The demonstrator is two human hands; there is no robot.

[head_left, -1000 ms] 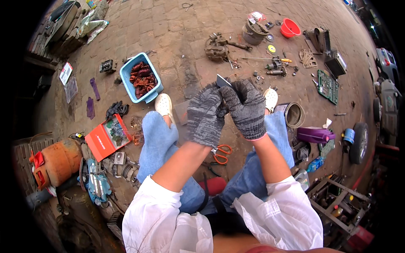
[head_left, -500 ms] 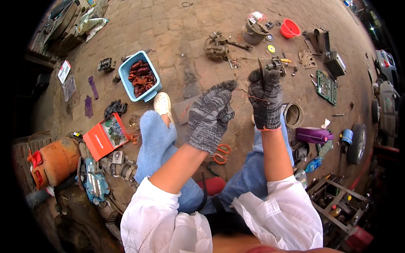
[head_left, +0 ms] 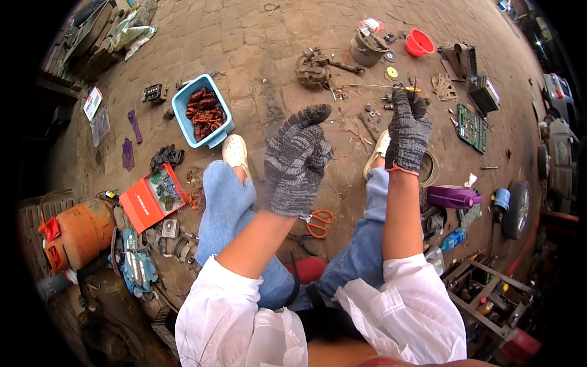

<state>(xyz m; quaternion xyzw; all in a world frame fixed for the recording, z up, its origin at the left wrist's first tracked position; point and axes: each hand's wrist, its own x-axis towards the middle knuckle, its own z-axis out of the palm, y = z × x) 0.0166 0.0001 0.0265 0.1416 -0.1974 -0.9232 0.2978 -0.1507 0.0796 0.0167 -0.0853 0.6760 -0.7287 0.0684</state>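
My left hand, in a grey knitted glove, is curled closed near the middle; whatever it holds is hidden. Over to the right, my gloved right hand grips a thin dark blade pointing upward. Fine copper-coloured wire shows between the hands, its ends unclear. Orange-handled scissors lie on the ground below my left hand. Left of my hands is a light-blue tub of reddish-brown coiled scrap.
An orange gas cylinder and red box sit at left. Greasy machine parts, a bucket and red basin stand ahead. A green tool case, purple jug, tyre and metal frame are at right.
My hands have parted from being together at the centre. The right moved rightward and up with the blade; the left shifted slightly left and up.
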